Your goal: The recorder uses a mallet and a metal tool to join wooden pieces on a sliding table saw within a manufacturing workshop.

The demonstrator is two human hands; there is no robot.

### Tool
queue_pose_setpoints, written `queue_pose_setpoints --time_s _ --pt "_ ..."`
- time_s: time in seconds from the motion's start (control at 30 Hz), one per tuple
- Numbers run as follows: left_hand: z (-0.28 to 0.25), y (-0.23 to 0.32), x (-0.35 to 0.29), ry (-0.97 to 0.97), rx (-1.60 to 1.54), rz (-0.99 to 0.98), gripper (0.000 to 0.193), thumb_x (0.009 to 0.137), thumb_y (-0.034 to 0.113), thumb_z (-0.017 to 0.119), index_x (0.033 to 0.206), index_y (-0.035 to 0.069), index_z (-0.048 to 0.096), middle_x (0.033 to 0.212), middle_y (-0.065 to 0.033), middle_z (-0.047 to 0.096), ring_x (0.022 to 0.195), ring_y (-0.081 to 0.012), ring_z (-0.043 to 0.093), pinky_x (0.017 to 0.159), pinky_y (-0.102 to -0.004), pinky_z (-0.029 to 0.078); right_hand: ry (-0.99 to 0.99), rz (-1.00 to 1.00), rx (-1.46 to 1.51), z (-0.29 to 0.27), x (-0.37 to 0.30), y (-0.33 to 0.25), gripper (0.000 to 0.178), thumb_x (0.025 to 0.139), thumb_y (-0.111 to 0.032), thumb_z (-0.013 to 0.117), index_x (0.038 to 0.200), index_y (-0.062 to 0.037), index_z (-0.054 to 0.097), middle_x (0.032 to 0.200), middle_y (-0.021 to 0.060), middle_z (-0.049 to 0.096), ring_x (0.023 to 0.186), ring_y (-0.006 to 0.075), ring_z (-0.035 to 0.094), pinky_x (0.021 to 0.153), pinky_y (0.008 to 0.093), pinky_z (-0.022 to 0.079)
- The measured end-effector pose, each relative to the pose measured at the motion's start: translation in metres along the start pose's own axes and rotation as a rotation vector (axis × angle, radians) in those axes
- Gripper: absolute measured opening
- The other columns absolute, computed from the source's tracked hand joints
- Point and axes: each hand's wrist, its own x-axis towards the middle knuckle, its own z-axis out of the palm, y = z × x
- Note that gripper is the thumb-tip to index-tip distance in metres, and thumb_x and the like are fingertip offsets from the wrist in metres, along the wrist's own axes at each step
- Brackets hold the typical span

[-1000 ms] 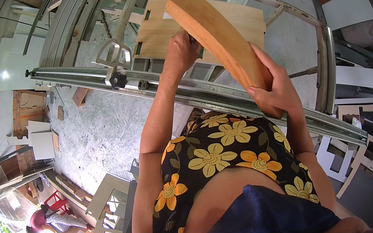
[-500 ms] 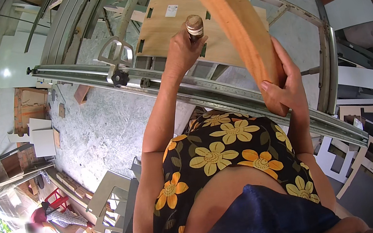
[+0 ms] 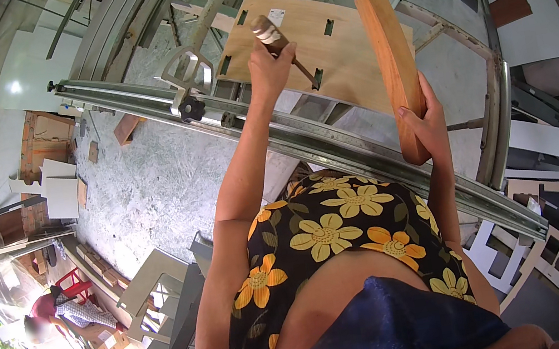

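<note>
My left hand [image 3: 271, 69], its fingers wrapped round the handle, grips a chisel [image 3: 266, 30] that has a worn wooden handle with a pale band. Slanting down and right, the chisel's thin blade ends at a dark slot [image 3: 318, 78] near the front edge of a light plywood panel [image 3: 355, 55]. Several such slots pierce the panel, and a small white label lies on it. My right hand [image 3: 427, 116] is closed round the near end of a thick wooden bar [image 3: 393, 63], which points away from me above the panel's right part.
Under the panel is a metal frame [image 3: 439, 35] with a long rail [image 3: 346, 139] across its near side. A metal guide with a black knob [image 3: 192, 108] sits left of my left arm. Board offcuts [image 3: 542, 142] are piled at right. A person [image 3: 61, 312] is far off at lower left.
The wooden bar has come down from a raised position, its far end dropping toward the panel. The chisel has tilted, so its blade now shows at the slot.
</note>
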Motion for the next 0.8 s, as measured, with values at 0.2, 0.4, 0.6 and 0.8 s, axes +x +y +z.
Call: queue_pose_setpoints --time_s 0.2,0.4,0.6,0.8 --pt "-0.007 -0.013 0.018 0.197 -0.382 -0.098 0.023 0.081 0.011 0.067 0.091 -0.004 0.052 0.071 -0.0092 0.064 0.057 -0.0134 0.060 0.053 -0.0267 0.049 0.035 0.066 0.019 -0.001 0.002 0.024 0.072 0.074 -0.003 0.064 0.138 0.0034 0.032 0.129 0.0168 0.050 0.117 0.0213 0.049 0.099 0.0316 0.037" --pt "0.003 -0.005 0.053 0.184 -0.395 0.062 0.020 0.084 0.011 0.065 0.094 -0.003 0.054 0.080 -0.0085 0.063 0.064 -0.0109 0.060 0.056 -0.0225 0.049 0.011 0.020 0.030 0.003 0.006 0.026 0.072 0.074 -0.003 0.065 0.138 0.0043 0.032 0.130 0.0174 0.049 0.118 0.0214 0.049 0.100 0.0312 0.036" --pt "0.047 0.007 0.073 0.131 -0.334 0.177 0.015 0.081 0.009 0.066 0.082 -0.003 0.056 0.074 -0.0066 0.063 0.065 -0.0121 0.058 0.058 -0.0277 0.046 0.007 0.013 0.018 0.001 0.008 0.010 0.074 0.074 -0.004 0.065 0.139 0.0039 0.031 0.131 0.0185 0.048 0.120 0.0228 0.048 0.101 0.0318 0.035" --pt "0.079 0.019 0.081 0.066 -0.158 0.220 0.032 0.077 0.011 0.071 0.096 -0.001 0.048 0.075 -0.0136 0.064 0.064 -0.0220 0.062 0.060 -0.0340 0.048 0.040 -0.019 0.020 -0.005 0.011 -0.001 0.075 0.073 -0.004 0.065 0.139 0.0039 0.030 0.132 0.0189 0.047 0.121 0.0232 0.047 0.101 0.0331 0.035"
